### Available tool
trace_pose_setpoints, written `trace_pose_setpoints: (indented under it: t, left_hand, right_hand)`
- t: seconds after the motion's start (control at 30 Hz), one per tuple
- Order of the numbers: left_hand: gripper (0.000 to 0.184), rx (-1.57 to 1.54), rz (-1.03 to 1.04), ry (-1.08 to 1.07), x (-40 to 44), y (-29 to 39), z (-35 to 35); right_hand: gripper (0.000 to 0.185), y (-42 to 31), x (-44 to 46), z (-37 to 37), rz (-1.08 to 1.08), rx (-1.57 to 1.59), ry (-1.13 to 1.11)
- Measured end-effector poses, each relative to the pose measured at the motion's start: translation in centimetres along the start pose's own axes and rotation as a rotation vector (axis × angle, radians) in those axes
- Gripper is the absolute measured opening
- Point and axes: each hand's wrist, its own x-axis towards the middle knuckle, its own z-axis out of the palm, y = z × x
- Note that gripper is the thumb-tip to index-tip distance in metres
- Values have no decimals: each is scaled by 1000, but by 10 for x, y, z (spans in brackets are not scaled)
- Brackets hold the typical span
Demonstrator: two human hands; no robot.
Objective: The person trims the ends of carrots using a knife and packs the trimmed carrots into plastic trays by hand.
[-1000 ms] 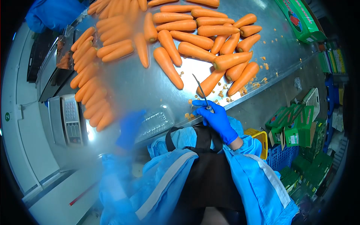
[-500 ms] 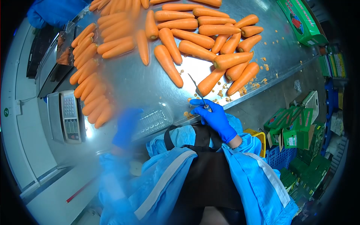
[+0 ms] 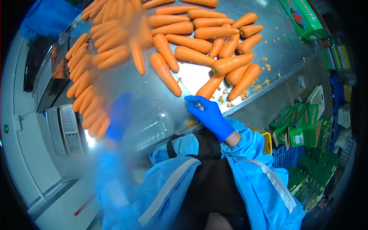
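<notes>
My right hand (image 3: 209, 118), in a blue glove, is closed around the handle of a knife (image 3: 199, 105). Its thin blade slants up and left over the steel table and is faint against the glare. My left hand (image 3: 119, 117), also gloved in blue, is smeared, so its fingers do not show clearly. It is beside the lower end of a row of carrots (image 3: 89, 103) at the left. Several loose carrots (image 3: 193, 44) lie beyond my right hand, one carrot (image 3: 210, 87) just above it. A clear plastic tray (image 3: 155, 132) lies between my hands.
Carrot trimmings (image 3: 253, 87) are scattered along the steel table's edge (image 3: 264, 90). A scale (image 3: 69, 124) stands at the left. A green carton (image 3: 304, 19) sits at the far right corner; more green boxes (image 3: 297, 122) and a blue crate (image 3: 287, 156) are on the floor.
My left hand has moved up and left, towards the row of carrots. My right hand, still holding the knife, has shifted slightly left, and the blade now tilts further left. The view has turned slightly.
</notes>
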Motion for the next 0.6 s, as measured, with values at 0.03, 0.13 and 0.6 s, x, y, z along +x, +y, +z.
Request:
trace_pose_setpoints:
  t: [0.03, 0.13, 0.6]
  left_hand:
    - [33, -9, 21, 14, 6, -7, 4]
    - [34, 232, 107, -41, 19, -27, 13]
    - [38, 117, -324, 201, 134, 10, 65]
  right_hand:
    - [42, -2, 9, 5, -58, -65, 29]
    - [63, 11, 44, 24, -245, -298, 55]
    - [61, -8, 74, 21, -179, -461, 166]
